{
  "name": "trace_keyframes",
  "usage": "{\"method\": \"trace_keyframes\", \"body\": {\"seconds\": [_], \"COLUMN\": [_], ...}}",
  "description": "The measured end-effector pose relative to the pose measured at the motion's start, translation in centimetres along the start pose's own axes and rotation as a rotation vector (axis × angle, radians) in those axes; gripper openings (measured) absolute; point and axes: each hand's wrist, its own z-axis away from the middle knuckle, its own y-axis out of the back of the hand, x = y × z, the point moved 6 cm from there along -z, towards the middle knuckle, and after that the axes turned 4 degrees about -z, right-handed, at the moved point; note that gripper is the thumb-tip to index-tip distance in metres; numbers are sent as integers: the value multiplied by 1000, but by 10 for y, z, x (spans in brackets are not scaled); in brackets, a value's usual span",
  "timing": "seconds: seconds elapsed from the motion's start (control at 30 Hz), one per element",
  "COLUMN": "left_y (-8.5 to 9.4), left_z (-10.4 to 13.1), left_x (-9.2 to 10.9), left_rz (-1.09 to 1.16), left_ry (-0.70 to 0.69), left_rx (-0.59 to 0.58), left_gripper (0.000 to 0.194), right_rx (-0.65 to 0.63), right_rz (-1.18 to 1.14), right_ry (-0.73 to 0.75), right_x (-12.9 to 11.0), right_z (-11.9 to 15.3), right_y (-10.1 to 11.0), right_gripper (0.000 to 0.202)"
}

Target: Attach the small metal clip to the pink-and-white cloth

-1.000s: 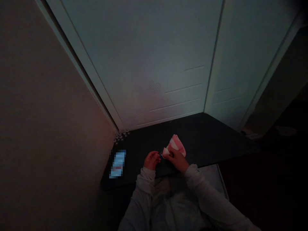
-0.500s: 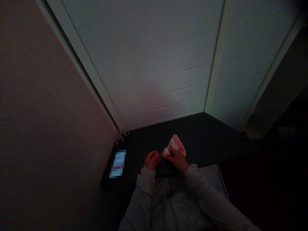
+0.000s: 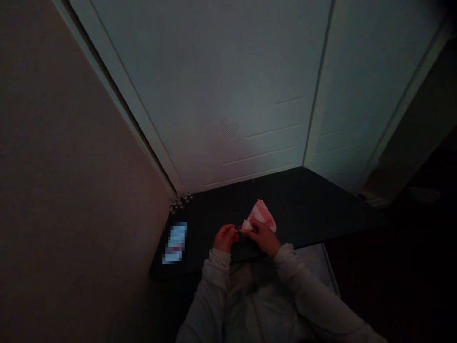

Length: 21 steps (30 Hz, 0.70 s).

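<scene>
A pink and white cloth hangs together in a small bunch over the dark table. My right hand is closed on its lower left part, thumb and fingers pinched. Just left of it, my left hand has its fingers curled together near a tiny thin item between the two hands. That item is too small and dim to make out. The hands are close but apart.
A lit, pixelated phone-like screen lies at the table's left end. Behind it, by the wall corner, stand several small shiny objects. White panels with heart patterns rise behind the table. A pale drawer or box juts out below its front edge.
</scene>
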Motion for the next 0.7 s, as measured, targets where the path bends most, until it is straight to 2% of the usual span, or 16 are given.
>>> {"method": "trace_keyframes", "body": {"seconds": [0.5,0.7], "left_y": [2,2], "left_z": [-1,-2], "left_x": [-1,-1], "left_rz": [17,26], "left_ry": [-5,-3], "left_rx": [6,7], "left_gripper": [40,40], "right_rx": [-6,-8], "right_rz": [16,-10], "right_ry": [7,57], "right_x": [0,-5], "right_z": [-1,0], "right_y": [0,2], "right_gripper": [25,21]}}
